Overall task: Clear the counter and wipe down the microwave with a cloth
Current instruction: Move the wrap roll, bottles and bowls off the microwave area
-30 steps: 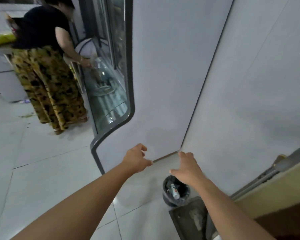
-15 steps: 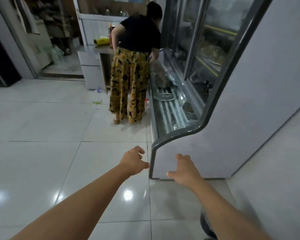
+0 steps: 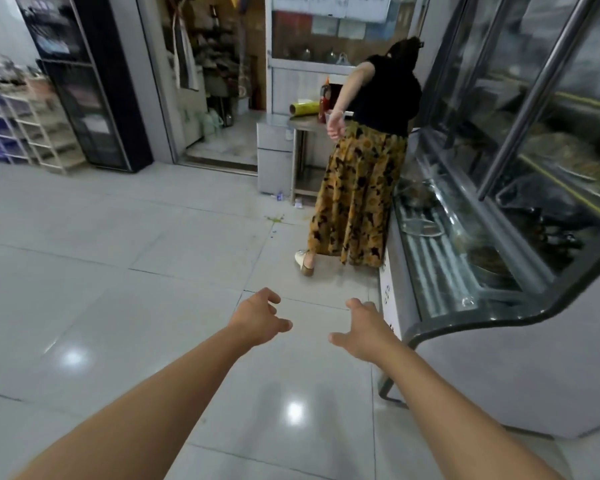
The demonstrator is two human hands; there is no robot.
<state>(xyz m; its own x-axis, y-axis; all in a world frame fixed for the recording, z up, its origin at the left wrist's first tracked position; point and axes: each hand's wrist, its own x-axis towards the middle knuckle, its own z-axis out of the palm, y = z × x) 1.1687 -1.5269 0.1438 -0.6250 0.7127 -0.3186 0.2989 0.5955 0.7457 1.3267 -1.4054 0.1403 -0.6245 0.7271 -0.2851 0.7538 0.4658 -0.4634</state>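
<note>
My left hand (image 3: 257, 318) and my right hand (image 3: 362, 329) are stretched out in front of me over the tiled floor, fingers loosely curled, holding nothing. A steel counter (image 3: 300, 122) stands at the back, with a yellow roll (image 3: 303, 108) and a red bottle (image 3: 324, 100) on it. No microwave or cloth is in view.
A person in a black top and patterned skirt (image 3: 361, 199) stands between the counter and a glass display case (image 3: 499, 188) along the right. A doorway (image 3: 215, 98) opens at the back, with a dark cabinet (image 3: 84, 81) and shelves (image 3: 32, 126) on the left. Glossy floor tiles (image 3: 118, 271) spread ahead.
The view has swung left, from the case's grey side panel and a bin on the floor to the open floor and back counter. The person's arm now points behind them. My hands stay empty.
</note>
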